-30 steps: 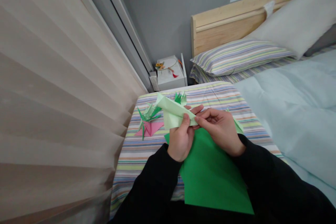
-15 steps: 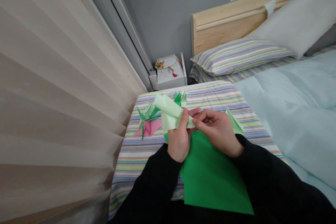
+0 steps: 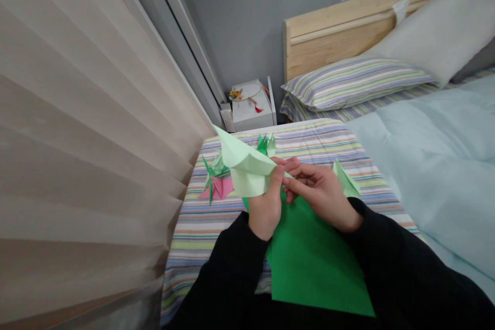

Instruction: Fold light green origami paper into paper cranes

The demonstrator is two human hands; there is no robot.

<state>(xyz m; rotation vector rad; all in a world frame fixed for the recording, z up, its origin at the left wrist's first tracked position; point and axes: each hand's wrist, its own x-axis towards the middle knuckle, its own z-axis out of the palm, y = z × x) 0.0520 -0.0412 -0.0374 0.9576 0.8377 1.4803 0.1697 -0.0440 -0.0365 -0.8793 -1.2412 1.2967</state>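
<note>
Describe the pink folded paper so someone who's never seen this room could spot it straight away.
Find the striped cloth between the pale curtain and the light blue duvet. On its left part, left of the left hand and the light green paper it holds, sit green folded pieces. The pink folded paper lies at their near side, the only pink piece among green ones.

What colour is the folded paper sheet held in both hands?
Pale green folded paper sheet, as the head view shows.

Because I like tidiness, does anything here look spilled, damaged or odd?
Nothing stands out: I see no spill or tear. The pale green paper curves, but it is held in the left hand and right hand.
</note>
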